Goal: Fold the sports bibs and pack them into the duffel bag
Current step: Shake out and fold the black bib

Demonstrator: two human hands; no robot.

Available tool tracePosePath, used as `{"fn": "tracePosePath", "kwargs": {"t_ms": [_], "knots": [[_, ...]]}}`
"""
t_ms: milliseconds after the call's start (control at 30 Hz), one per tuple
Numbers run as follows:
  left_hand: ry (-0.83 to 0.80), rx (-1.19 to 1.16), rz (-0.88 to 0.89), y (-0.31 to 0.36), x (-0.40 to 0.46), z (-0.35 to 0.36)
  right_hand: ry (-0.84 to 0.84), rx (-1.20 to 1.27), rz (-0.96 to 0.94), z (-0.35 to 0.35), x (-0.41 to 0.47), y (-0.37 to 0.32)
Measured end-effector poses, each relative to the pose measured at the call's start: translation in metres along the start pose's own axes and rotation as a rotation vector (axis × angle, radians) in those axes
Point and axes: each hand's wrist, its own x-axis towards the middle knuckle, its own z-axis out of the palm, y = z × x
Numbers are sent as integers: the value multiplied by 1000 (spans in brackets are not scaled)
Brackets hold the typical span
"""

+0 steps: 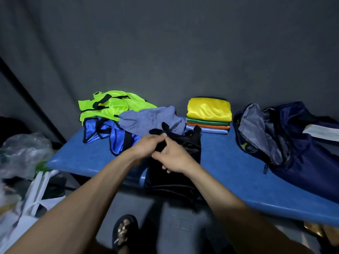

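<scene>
The left hand [146, 146] pinched a strap of the black bib [176, 167] – the right hand [175, 158] gripped the cloth just beside it. The bib hung over the front edge of the blue table [229, 162]. Unfolded bibs [117, 114] lay behind at left, a folded stack [208, 116] between them and the open duffel bag [286, 136].

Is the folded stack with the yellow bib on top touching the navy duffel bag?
Apart. The head view shows blue table between the folded bib stack and the navy duffel bag.
</scene>
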Motion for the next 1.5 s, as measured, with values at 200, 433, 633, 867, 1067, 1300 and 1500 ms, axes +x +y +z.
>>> {"fn": "tracePosePath", "kwargs": {"t_ms": [200,433,633,867,1067,1300,1500], "knots": [[87,104,108,-18,13,0,-27,-326,-179,-17,-32,5],[156,146,110,-21,19,3,-75,-839,-82,-21,-106,20],[161,123,124,-20,15,5,129,-719,-184,-10,-125,50],[193,127,106,-22,15,6,248,-544,-372,-6,-125,59],[171,142,116,-22,10,3,296,-907,-423,-4,-131,68],[272,472,240,-17,3,1,214,-1061,-546,-4,-130,68],[87,750,585,5,-41,-14,300,-1052,-600,-5,-119,81]]}}
